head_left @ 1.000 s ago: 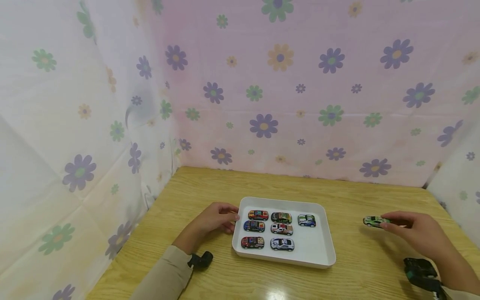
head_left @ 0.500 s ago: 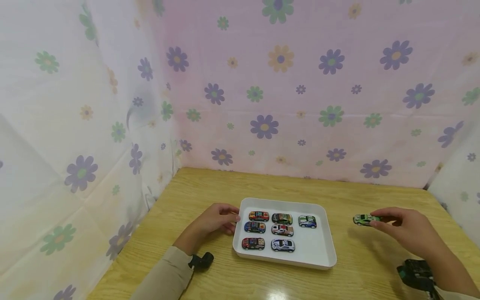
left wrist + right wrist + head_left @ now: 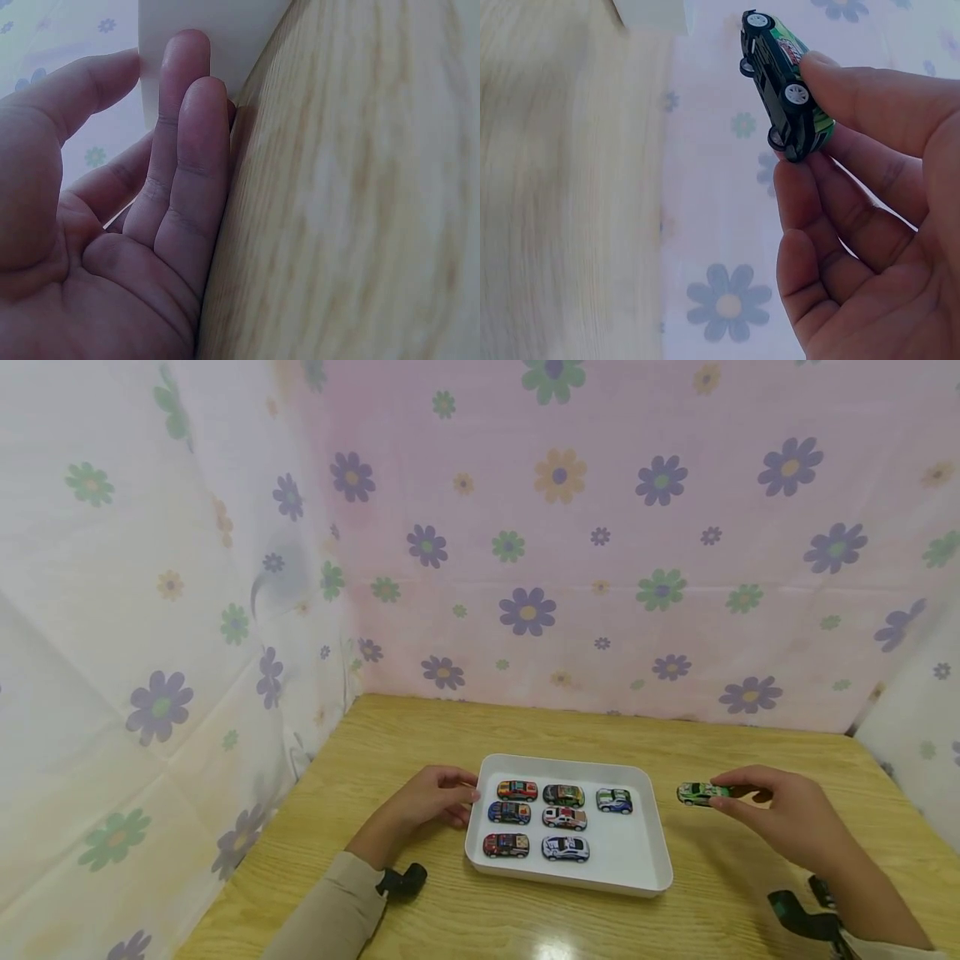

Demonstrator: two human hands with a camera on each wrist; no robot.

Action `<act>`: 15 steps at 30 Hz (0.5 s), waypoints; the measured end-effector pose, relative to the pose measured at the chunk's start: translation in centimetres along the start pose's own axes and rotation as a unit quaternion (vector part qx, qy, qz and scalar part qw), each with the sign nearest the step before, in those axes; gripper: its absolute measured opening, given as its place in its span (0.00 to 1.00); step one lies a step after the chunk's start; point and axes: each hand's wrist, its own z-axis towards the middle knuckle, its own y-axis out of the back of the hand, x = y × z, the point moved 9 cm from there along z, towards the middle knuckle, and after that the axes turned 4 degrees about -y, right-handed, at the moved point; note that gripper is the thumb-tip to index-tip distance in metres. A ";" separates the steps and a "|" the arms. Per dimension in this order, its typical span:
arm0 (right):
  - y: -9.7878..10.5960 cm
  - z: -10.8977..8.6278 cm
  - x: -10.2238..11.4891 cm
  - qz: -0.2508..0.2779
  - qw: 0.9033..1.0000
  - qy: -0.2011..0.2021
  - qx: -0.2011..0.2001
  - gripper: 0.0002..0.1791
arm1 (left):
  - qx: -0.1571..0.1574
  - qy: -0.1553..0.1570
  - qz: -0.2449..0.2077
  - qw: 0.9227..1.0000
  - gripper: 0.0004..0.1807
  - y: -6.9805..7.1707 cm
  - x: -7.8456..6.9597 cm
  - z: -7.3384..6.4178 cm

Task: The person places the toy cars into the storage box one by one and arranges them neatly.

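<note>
A green toy car (image 3: 700,793) is pinched between the thumb and fingers of my right hand (image 3: 780,814), raised over the table just right of the tray. Its black underside and white wheels face the right wrist camera. My left hand (image 3: 427,802) rests at the left side of a white tray (image 3: 630,872); its fairly straight fingers (image 3: 202,135) touch the outer wall and the thumb tip meets the rim. Inside the tray stand several toy cars in columns, among them a red-orange car (image 3: 517,790), a white car (image 3: 566,848) and a green-white-blue car (image 3: 614,801).
The wooden table (image 3: 420,727) carries the tray. A floral curtain (image 3: 480,635) closes off the back and sides. Black wrist cameras (image 3: 405,881) are strapped to both wrists. Bare tray floor shows below the green-white-blue car.
My right hand has moved left with the green toy car, bringing it closer to the tray's right wall. My left hand, the tray and the cars in it have stayed put.
</note>
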 end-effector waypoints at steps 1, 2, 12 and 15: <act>-0.1 0.0 0.2 0.000 1.000 0.003 -0.001 0.13 | 0.000 0.000 -0.001 1.000 0.24 0.0 0.0 0.0; -0.3 0.1 0.4 -0.001 1.000 0.004 -0.001 0.13 | 0.001 0.000 -0.002 1.000 0.24 0.0 0.0 0.0; -1.4 0.0 2.6 -0.003 0.999 0.030 -0.021 0.12 | 0.005 0.001 -0.007 1.000 0.25 -0.1 0.1 0.0; -1.6 0.2 3.1 -0.003 0.999 0.033 -0.021 0.12 | 0.003 0.001 -0.002 1.000 0.25 0.0 0.1 0.1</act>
